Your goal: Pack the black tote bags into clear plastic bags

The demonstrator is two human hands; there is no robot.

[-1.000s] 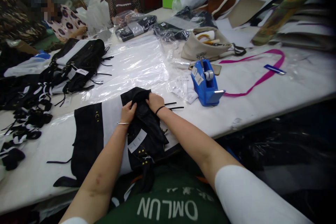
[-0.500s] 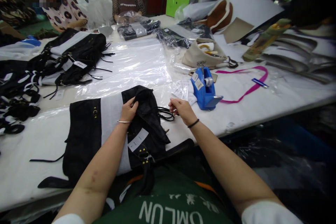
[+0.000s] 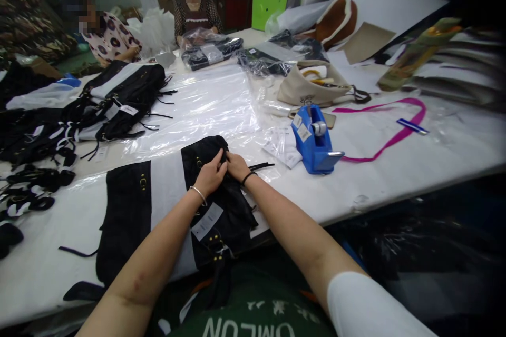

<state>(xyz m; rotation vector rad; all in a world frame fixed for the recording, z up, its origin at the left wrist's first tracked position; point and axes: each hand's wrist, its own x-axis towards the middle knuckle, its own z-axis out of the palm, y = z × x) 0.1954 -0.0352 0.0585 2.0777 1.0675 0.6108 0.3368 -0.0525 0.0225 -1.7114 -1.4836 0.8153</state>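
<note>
A black bag [image 3: 128, 221] with buckles lies flat before me, a pale grey-white band [image 3: 168, 189] across its middle. A white tag [image 3: 207, 221] rests on its right part. My left hand [image 3: 212, 174] pinches the bag's gathered dark material near its upper right. Close against it, my right hand [image 3: 237, 166] grips the same fold from the right side, its fingertips partly hidden. Thin black cords [image 3: 261, 166] stick out to the right beyond my right hand. What exactly lies between the fingertips is hard to see.
A blue tape dispenser [image 3: 314, 142] stands right of the bag, near a pink strap [image 3: 389, 142] and a beige pouch [image 3: 308, 87]. Clear plastic bags [image 3: 205, 100] lie behind. More black bags [image 3: 130, 95] are piled at left. Two people [image 3: 197, 8] sit across the table.
My right hand has moved left from the cords to the bag's fold, beside my left hand. My left hand has shifted slightly right. The whole view has shifted a little.
</note>
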